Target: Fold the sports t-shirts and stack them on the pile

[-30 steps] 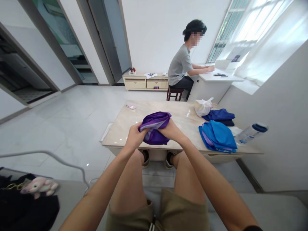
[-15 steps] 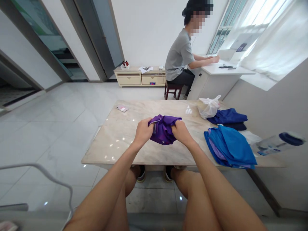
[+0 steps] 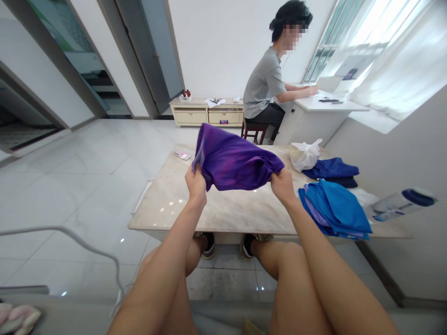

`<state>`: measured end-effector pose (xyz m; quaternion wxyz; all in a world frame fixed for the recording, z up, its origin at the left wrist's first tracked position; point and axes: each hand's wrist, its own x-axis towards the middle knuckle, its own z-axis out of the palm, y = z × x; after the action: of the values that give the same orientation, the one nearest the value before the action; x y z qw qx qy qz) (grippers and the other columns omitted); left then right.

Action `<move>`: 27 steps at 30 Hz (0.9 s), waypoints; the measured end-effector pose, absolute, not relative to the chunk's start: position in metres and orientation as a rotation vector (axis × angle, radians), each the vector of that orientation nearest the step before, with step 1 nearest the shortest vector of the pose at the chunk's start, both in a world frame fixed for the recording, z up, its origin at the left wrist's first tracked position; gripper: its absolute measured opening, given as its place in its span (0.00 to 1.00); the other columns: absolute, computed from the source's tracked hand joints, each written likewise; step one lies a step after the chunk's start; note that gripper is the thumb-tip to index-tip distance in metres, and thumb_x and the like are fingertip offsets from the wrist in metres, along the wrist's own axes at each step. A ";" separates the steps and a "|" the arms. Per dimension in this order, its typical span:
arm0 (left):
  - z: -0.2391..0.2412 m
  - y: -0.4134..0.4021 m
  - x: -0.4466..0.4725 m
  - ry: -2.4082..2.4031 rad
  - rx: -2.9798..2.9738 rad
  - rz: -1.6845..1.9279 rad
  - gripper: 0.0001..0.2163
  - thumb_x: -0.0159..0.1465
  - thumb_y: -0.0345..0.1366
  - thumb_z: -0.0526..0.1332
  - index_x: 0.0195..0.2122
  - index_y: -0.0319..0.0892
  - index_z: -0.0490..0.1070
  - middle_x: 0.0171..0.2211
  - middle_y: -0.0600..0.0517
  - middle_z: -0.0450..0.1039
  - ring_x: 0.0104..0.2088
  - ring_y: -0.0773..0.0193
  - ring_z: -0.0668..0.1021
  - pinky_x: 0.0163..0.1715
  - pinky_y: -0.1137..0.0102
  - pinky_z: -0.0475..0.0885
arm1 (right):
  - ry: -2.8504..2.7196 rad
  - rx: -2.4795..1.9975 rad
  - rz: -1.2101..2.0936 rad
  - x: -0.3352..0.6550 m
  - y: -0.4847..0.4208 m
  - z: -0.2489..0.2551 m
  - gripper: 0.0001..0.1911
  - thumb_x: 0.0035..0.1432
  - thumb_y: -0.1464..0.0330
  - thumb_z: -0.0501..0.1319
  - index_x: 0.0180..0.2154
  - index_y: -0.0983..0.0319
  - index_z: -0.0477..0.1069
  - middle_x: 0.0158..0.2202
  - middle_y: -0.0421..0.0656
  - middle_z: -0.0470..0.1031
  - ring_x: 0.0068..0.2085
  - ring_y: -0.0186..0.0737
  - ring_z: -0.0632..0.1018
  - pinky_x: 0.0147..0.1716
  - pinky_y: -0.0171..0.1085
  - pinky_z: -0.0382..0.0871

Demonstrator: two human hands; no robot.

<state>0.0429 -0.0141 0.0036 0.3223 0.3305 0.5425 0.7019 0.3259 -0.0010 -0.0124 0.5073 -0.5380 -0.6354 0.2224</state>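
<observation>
A purple garment (image 3: 233, 160) is stretched out in the air above the marble-look table (image 3: 223, 214); its exact kind does not show. My left hand (image 3: 196, 185) grips its left edge, where a greyish inner side turns out. At the other end, my right hand (image 3: 282, 184) is closed on a bunched corner. To the right of my right hand lies a stack of blue and lilac cloths (image 3: 335, 207). Behind that stack is a folded dark blue cloth (image 3: 331, 168).
A white plastic bag (image 3: 305, 154) sits at the table's back right. A clear bottle with a blue lid (image 3: 401, 204) stands at the right edge. A phone (image 3: 182, 155) lies at the back left. Beyond the table, a person in grey (image 3: 263, 83) sits at a white desk (image 3: 323, 102).
My hands have moved apart, the left one to the left and the right one to the right. Bunched up before, the purple garment is now spread wide and raised higher.
</observation>
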 end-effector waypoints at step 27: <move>0.012 -0.048 0.074 1.048 0.958 1.299 0.12 0.60 0.37 0.66 0.41 0.41 0.85 0.38 0.49 0.86 0.39 0.61 0.82 0.43 0.70 0.75 | -1.959 -1.232 1.062 0.314 -0.019 -0.012 0.16 0.64 0.57 0.65 0.40 0.62 0.86 0.41 0.44 0.87 0.43 0.47 0.84 0.49 0.42 0.79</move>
<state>0.0741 -0.0477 0.0120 0.5719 0.4084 0.4468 0.5537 0.3136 -0.0193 -0.0121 0.2934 -0.4626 -0.7356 0.3987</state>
